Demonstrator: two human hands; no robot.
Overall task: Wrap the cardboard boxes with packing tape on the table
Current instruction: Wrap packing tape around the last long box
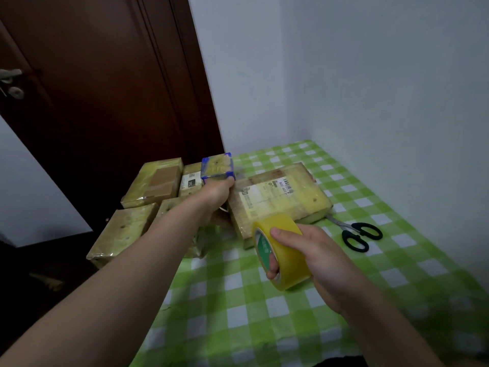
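a dark brown door fills the far left and a pale wall closes the right and the back, so the table with its green checked cloth sits in a corner. its left edge runs along the door side, and the open cloth lies in the near half, under the forearms. taped cardboard boxes crowd that left edge, some overhanging it. a large flat box with a printed label lies just right of them, near the middle. the yellow tape roll is lifted above the cloth just in front of the flat box, the right hand clasping it with fingers through the core. the left hand, reaching past the pile, grips a small blue-edged box from below, held above the other boxes. black-handled scissors lie on the cloth beside the flat box's right corner, apart from both hands.
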